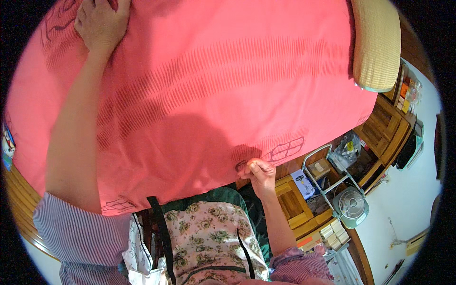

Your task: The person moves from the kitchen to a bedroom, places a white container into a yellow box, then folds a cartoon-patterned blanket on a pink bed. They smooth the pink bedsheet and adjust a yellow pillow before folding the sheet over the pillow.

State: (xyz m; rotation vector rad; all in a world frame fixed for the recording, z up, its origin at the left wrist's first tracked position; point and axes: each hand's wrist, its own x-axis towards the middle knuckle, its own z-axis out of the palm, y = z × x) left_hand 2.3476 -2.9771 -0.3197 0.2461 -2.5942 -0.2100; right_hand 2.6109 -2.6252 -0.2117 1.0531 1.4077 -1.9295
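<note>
A large pink cloth (228, 96) with dark striped bands and line patterns spreads in front of me over a raised surface. At the upper left, my left hand (103, 25) lies on the cloth, its fingertips cut off by the picture's edge. My right hand (262, 172) pinches the cloth's near edge between thumb and fingers, beside a window-like pattern. A rolled woven mat (377, 42) rests on the cloth at the upper right. Shadows fall across the cloth near both hands.
To the right stand wooden cabinets (386, 124), a metal-framed folding cart or step (326, 188), a green-grey fan (352, 205) and boxes. A floral fabric (213, 235) covers my lap. A wooden edge (26, 206) shows at the lower left.
</note>
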